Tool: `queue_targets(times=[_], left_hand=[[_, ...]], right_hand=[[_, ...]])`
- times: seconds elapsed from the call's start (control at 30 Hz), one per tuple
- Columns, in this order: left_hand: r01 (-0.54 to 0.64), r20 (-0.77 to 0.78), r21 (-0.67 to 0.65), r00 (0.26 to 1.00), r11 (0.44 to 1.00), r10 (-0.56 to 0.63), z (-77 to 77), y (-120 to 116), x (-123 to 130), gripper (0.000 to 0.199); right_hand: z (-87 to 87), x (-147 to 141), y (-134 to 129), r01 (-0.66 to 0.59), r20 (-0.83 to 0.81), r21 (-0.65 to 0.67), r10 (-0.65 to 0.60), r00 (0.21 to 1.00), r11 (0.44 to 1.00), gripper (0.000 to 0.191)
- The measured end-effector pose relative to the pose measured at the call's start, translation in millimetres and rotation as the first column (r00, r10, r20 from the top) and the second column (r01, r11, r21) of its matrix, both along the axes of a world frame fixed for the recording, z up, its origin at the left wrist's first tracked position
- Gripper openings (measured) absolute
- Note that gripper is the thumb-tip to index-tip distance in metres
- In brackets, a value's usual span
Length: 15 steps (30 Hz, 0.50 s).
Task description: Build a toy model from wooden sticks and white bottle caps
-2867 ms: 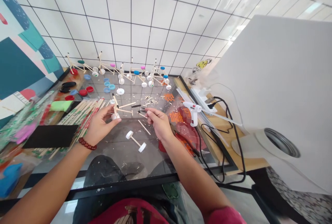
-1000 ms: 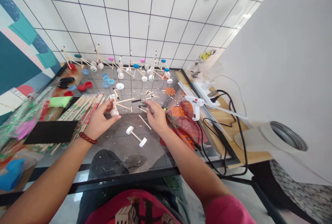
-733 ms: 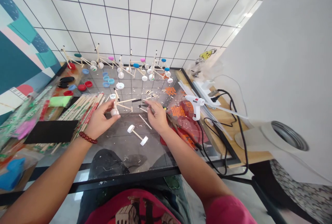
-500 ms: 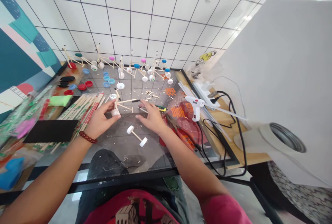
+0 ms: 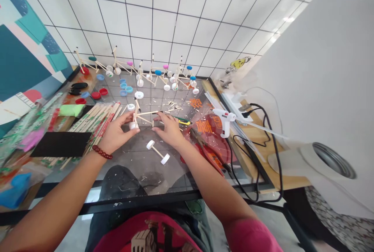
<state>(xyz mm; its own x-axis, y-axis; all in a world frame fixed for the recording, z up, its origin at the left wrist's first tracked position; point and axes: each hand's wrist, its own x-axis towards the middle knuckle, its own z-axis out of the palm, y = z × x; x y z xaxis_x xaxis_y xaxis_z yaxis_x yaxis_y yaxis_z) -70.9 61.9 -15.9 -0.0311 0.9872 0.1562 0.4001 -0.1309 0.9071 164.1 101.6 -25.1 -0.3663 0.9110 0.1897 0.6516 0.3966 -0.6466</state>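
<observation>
Glass tabletop (image 5: 122, 201), white glue gun (image 5: 224, 121) near its right edge, left hand (image 5: 117, 132) with fingers clenched on a stick-built wheel frame (image 5: 144, 113) at mid-tabletop, right hand (image 5: 169, 130) with fingers open against the frame's stick ends, loose white-capped axle (image 5: 157, 152) just below

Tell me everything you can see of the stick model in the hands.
The stick model is a small frame of pale wooden sticks, joined near the left hand. One tilted stick rises from a white cap at its lower end, where the left hand's fingers sit. Another white cap with dark marks is beside it. Two thin sticks run sideways toward the right hand.
</observation>
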Motion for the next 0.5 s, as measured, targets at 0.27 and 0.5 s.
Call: queue_targets(times=[0.27, 0.5], left_hand=[[0.008, -0.007, -0.002, 1.000, 1.000, -0.008, -1.7, -0.9, -0.8, 0.089], [0.018, 0.008, -0.001, 1.000, 1.000, -0.018, -1.5, -0.6, -0.3, 0.088]], right_hand=[[-5.6, 2.0, 0.2, -0.012, -0.009, 0.020, 0.013, 1.000, 1.000, 0.058], [-4.9, 1.5, 0.1, -0.017, -0.017, 0.011, 0.018, 1.000, 1.000, 0.057]])
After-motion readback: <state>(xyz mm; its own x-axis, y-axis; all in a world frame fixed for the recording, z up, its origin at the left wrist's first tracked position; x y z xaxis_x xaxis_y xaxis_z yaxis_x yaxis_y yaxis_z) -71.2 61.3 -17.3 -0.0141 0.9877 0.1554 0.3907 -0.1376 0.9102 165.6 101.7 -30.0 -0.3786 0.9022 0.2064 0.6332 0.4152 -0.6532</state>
